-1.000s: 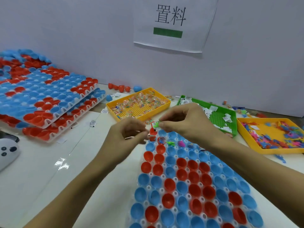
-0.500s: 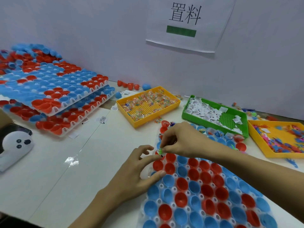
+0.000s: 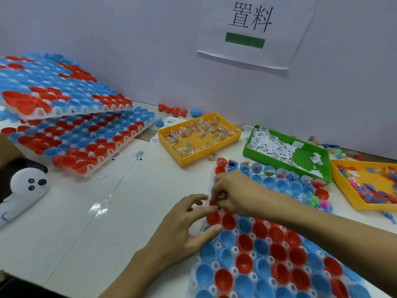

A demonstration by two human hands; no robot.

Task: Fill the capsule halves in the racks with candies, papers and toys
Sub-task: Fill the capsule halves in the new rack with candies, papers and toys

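The white table (image 3: 90, 229) carries capsule racks (image 3: 268, 254), three trays (image 3: 199, 138), and perhaps loose paper slips (image 3: 139, 155).

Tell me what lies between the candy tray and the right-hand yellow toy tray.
The green tray of paper slips, in the head view. It sits between the candy tray and the toy tray, touching the latter.

Small packing workshop — stacked capsule racks (image 3: 71, 134), sorting trays (image 3: 198, 137), wall sign (image 3: 250, 29)

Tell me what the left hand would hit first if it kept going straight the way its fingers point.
Most likely the right hand. The left hand points up and right across the near rack, its fingertips nearly at the right hand's pinching fingers above the red capsule halves. Depth is unclear; it might brush those first.
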